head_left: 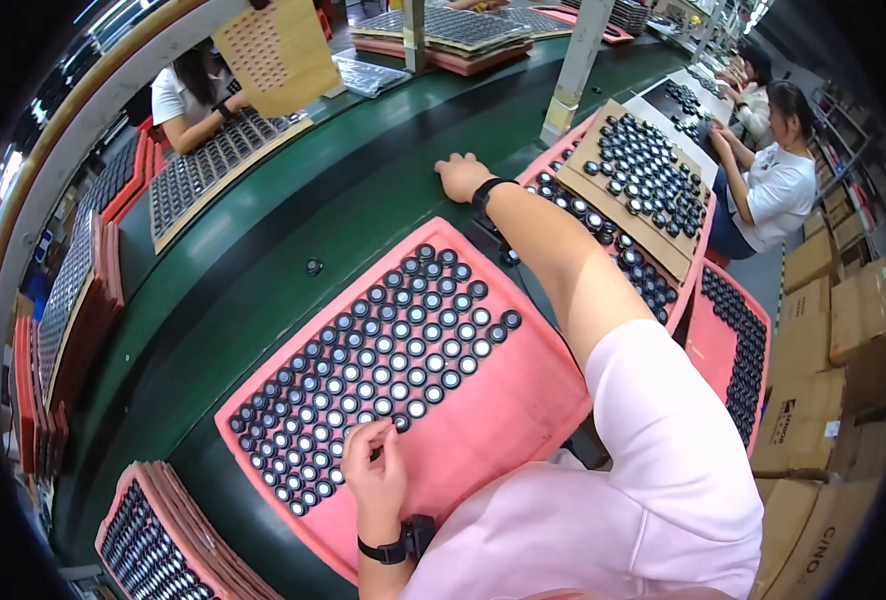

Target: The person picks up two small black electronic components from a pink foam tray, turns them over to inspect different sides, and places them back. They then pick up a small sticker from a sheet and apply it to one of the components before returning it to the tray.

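A pink tray (pixel 483 440) lies in front of me, its far part filled with slanting rows of small round black parts with pale centers (pixel 383 345). My left hand (pixel 375 475) is over the tray's near part with fingers curled and thumb and fingertips drawn together. Right by those fingertips is a darker round part (pixel 401 422) at the end of a row; whether they grip anything is hidden. My right hand (pixel 460 177) reaches far out over the green belt (pixel 383 190), fingers apart and no object visible in it. A single round part (pixel 314 267) rests on the belt beyond the tray.
At right, a cardboard sheet (pixel 573 180) heaped with round parts sits on another filled pink tray (pixel 701 240). A metal post (pixel 575 75) rises behind it. Stacked trays (pixel 178 510) stand at lower left. Co-workers sit across the belt and at right, near cardboard boxes (pixel 798 370).
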A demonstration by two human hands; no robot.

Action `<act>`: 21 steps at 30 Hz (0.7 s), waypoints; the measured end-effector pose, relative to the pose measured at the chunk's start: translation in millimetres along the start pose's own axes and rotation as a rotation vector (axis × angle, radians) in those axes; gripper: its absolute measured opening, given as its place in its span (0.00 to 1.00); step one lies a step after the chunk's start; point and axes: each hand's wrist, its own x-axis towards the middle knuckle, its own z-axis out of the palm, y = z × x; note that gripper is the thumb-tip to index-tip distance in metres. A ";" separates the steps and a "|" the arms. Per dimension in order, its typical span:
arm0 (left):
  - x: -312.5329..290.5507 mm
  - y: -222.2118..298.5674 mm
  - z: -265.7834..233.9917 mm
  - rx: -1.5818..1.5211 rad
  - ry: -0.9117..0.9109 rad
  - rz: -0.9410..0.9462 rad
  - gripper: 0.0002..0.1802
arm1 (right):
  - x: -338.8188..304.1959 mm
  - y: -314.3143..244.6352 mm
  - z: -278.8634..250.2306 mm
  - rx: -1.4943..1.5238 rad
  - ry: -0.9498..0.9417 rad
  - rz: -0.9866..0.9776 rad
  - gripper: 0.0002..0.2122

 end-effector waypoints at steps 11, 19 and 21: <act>2.9 3.8 -3.8 0.086 0.005 0.061 0.06 | -10.4 -104.7 -30.0 0.157 -0.118 -0.521 0.11; 5.8 0.0 -10.8 0.023 0.022 0.084 0.06 | -47.3 -238.2 -19.6 0.172 -0.142 -0.747 0.13; 5.5 -2.6 -11.9 -0.009 0.045 0.062 0.06 | -50.2 -260.6 -10.3 0.186 -0.125 -0.760 0.13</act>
